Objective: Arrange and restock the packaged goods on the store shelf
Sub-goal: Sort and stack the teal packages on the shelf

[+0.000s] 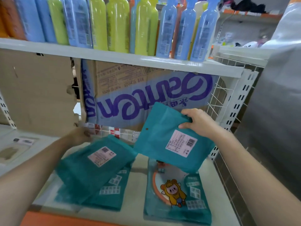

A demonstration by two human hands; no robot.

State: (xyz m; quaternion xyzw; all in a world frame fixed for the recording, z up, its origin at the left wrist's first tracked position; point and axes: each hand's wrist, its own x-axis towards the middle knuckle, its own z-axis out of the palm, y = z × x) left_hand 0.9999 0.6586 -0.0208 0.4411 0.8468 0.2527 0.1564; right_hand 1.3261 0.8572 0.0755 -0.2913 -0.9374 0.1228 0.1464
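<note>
Orange shelf edge (65, 219) runs just below our forearms. Beyond it the lower shelf (140, 170) carries 2 groups of teal pouches: a cartoon-faced pouch (175, 199) lying flat on the right and a small overlapping pile (109, 194) on the left.

We judge the restocking partly done. Some pouches are laid down, 2 more are in hand and not yet placed, and bare shelf shows between the groups.

Our right hand (199, 119) reaches forward from the right. Its thumb lies on the label side and its fingers curl behind the top corner of the raised pouch (162, 147), which hangs tilted above the cartoon-faced pouch with its label toward us.

Our left hand (81, 136) stretches to the far corner of the blurred pouch (91, 165), which slants over the left pile. Blur hides the fingers, so we cannot tell how they grip.

Behind stands a cardboard box (146, 95) with its print upside down, and bottles (114, 25) line the shelf above.
</note>
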